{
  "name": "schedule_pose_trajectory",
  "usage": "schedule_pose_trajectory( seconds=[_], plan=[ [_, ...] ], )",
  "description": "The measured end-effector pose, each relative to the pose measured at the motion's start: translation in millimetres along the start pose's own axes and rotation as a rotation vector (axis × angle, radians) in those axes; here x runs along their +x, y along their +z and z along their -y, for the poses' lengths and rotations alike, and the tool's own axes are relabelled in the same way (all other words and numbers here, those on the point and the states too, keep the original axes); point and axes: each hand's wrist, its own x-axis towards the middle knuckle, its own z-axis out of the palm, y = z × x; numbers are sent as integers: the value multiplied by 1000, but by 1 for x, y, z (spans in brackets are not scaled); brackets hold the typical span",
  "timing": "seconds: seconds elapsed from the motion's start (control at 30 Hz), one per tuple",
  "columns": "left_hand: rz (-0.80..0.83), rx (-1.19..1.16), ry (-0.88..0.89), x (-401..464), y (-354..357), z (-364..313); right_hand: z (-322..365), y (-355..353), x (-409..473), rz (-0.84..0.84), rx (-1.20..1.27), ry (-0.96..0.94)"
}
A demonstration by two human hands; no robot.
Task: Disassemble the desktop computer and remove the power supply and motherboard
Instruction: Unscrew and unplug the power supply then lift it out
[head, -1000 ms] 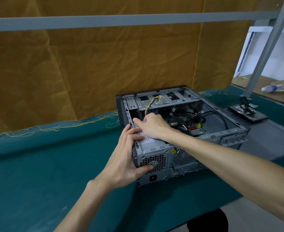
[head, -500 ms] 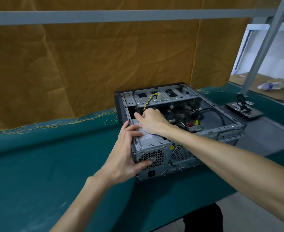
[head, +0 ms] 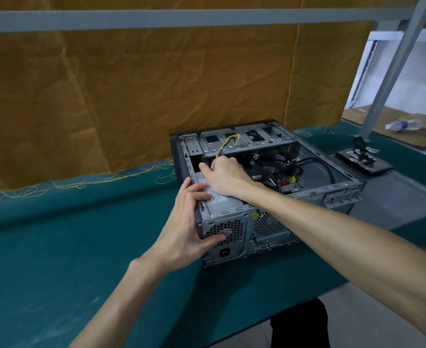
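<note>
An open desktop computer case (head: 342, 189) lies on its side on the green table (head: 56, 234). The grey power supply (head: 228, 208) sits in the case's near left corner, its fan grille and socket facing me. My left hand (head: 189, 222) grips the case's near left corner, thumb on the grille and fingers over the top edge. My right hand (head: 225, 175) reaches over the power supply's far end, fingers curled down among the cables; what they hold is hidden. Black cables (head: 304, 163) and a yellow-black lead (head: 223, 145) run inside. The motherboard is mostly hidden.
A removed drive (head: 365, 164) with a cable on it lies on the grey side panel (head: 407, 194) right of the case. A slanted metal post (head: 392, 64) rises at the right. A plastic bottle (head: 404, 125) lies on cardboard beyond. A yellow cloth (head: 156, 84) hangs behind.
My right hand has slid farther along the power supply toward the cables at its far end. My left hand keeps its grip on the corner.
</note>
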Motion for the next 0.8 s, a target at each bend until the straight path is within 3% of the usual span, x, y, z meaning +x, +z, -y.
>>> schedule_pose_trajectory(
  seconds=[0.67, 0.8],
  plan=[
    [-170, 21, 44, -3, 14, 0, -1, 4, 7, 138, -46, -6],
    [-291, 30, 6, -5, 24, -5, 8, 3, 17, 155, -116, 54]
  ],
)
